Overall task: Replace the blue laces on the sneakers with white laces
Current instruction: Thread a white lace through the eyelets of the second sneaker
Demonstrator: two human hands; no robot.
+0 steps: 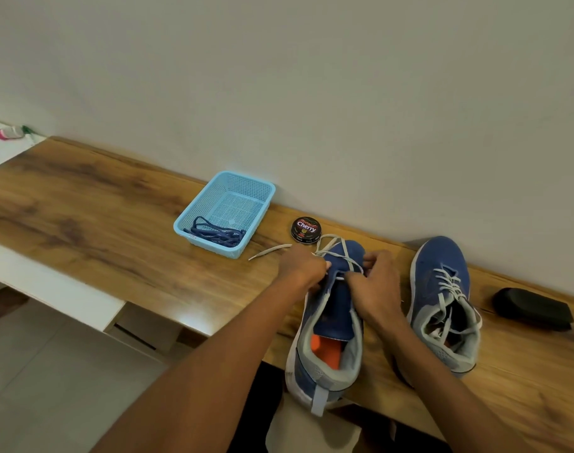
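A blue sneaker (pixel 328 338) lies at the table's front edge, heel toward me, its tongue open. A white lace (pixel 344 253) crosses its toe end; one loose end (pixel 269 250) trails left on the wood. My left hand (pixel 300 264) pinches the lace at the shoe's left eyelets. My right hand (pixel 377 282) pinches it at the right eyelets. A second blue sneaker (pixel 442 299) stands to the right, laced in white. The blue laces (pixel 215 235) lie piled in a light blue basket (pixel 225 181).
A round black shoe-polish tin (pixel 306 229) sits by the wall behind the near sneaker. A black brush (pixel 532 308) lies at the far right. The wooden table (pixel 83 204) runs along a white wall; a white surface with small items adjoins its left end.
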